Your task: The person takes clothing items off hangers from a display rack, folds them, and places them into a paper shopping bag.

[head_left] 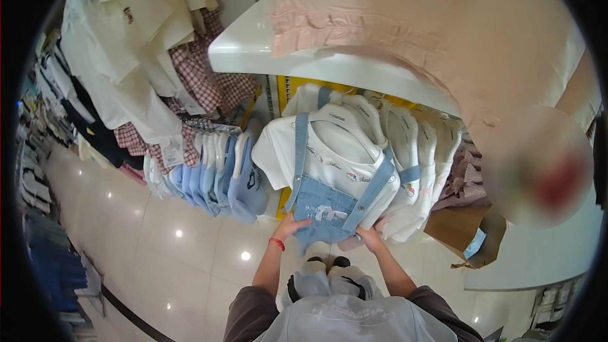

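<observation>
Denim bib garment [324,197] runs lengthwise ahead of our left grip [293,225] and right grip [368,238], both equally near, grasping opposite lower sides.

No text is legible, even on the denim bib [324,205].

The overalls [318,194] look matt denim, the floor [202,272] glossy.

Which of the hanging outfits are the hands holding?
The front outfit: white top under blue denim bib. The left hand and right hand hold the denim's lower part. The other white tops hang behind it.
</observation>
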Motion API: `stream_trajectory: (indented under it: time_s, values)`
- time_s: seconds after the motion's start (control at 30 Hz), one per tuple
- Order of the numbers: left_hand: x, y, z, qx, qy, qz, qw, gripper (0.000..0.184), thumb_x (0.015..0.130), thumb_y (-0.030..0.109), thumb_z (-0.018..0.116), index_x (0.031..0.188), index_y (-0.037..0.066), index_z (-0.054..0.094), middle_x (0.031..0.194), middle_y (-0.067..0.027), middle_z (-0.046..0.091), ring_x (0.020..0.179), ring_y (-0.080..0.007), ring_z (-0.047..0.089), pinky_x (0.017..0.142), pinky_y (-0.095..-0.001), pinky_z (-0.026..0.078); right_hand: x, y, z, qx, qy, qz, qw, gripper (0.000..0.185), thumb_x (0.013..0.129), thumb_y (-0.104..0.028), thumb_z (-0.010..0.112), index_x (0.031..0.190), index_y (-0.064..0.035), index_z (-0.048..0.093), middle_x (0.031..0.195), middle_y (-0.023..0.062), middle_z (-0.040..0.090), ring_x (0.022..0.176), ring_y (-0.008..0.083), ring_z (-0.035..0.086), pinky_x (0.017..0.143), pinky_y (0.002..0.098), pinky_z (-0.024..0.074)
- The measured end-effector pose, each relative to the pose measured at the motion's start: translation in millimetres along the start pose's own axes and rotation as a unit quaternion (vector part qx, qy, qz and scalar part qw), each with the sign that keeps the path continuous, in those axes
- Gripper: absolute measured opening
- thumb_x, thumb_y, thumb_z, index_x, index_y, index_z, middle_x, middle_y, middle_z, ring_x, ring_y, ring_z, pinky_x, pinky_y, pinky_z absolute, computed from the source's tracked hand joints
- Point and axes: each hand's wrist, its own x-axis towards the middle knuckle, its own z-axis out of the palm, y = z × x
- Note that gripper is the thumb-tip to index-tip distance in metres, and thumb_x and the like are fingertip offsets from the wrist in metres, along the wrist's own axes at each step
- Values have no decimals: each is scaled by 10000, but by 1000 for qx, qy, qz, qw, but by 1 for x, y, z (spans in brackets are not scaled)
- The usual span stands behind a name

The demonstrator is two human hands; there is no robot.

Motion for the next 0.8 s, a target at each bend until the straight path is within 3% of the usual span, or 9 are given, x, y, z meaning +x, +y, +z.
stream_trajectory:
  time_s: [0.17, 0.27, 0.37, 0.4, 0.43, 0.53, 0.57, 0.7, 0.8]
  values:
    - [-30, -12, 22, -236, 181, 72, 952, 443, 712, 47, 716, 1117, 4, 541, 1046, -82, 607, 935, -178, 569, 833, -317, 454, 12, 53, -6, 61, -58, 36, 996, 550, 885, -311, 546, 1327, -42, 359, 1311, 67, 431, 1196, 213, 405, 970, 350, 358]
    - [-42, -31, 26, -272, 152, 17, 950, 439, 731, 71, 707, 1131, 4, 540, 1074, -81, 598, 946, -177, 561, 853, -331, 446, 21, 119, -12, 18, -81, 30, 996, 557, 938, -382, 424, 1364, -55, 277, 1370, 57, 358, 1238, 201, 351, 1004, 353, 323]
    - [-59, -32, 35, 19, 41, -119, 992, 423, 777, 115, 676, 1165, 7, 545, 1116, -91, 592, 1012, -179, 553, 864, -321, 446, -14, 62, 15, 72, -119, 87, 986, 549, 967, -388, 330, 1386, -59, 198, 1404, 58, 305, 1259, 199, 323, 1027, 350, 295]
    - [-62, -46, 38, 16, 28, -83, 996, 425, 782, 147, 674, 1164, 7, 551, 1115, -91, 595, 1006, -183, 558, 864, -321, 444, -33, 30, 27, 111, -136, 121, 977, 544, 973, -381, 305, 1392, -60, 173, 1413, 60, 291, 1263, 201, 317, 1032, 347, 287]
    - [-61, -68, 41, 12, 14, -49, 999, 429, 787, 180, 672, 1163, 8, 556, 1114, -90, 599, 1000, -188, 562, 864, -321, 442, -26, 68, 24, 241, -131, 106, 956, 577, 924, -358, 480, 1358, -40, 271, 1343, 86, 398, 1209, 202, 397, 994, 332, 335]
    - [-76, -82, 49, 56, -16, -80, 995, 463, 791, 240, 671, 1174, 14, 541, 1118, -85, 596, 1017, -187, 553, 879, -315, 431, -42, 39, 23, -174, -232, 7, 957, 747, 807, -389, 642, 1322, 33, 302, 1203, 130, 546, 1067, 230, 541, 914, 319, 421]
    - [-85, -84, 51, 81, -25, -116, 990, 477, 790, 254, 671, 1179, 16, 531, 1121, -83, 593, 1028, -184, 547, 886, -312, 426, -48, 30, 30, -230, -175, -37, 957, 850, 670, -368, 770, 1279, 50, 349, 1060, 160, 619, 959, 262, 607, 838, 322, 470]
    - [-81, -129, 40, 213, 81, -144, 963, 432, 805, 196, 654, 1157, -21, 528, 1132, -124, 582, 1031, -212, 545, 890, -327, 419, -54, 47, 38, -199, 14, -80, 977, 820, 645, -350, 773, 1221, 49, 347, 1029, 227, 599, 980, 342, 592, 834, 377, 467]
    - [-72, -129, 31, 94, 203, -89, 971, 485, 779, 212, 686, 1161, -31, 513, 1120, -135, 580, 1003, -236, 554, 869, -338, 424, -46, 66, 24, -275, 67, -98, 954, 824, 659, -311, 774, 1239, 37, 304, 1105, 215, 545, 991, 324, 571, 837, 363, 463]
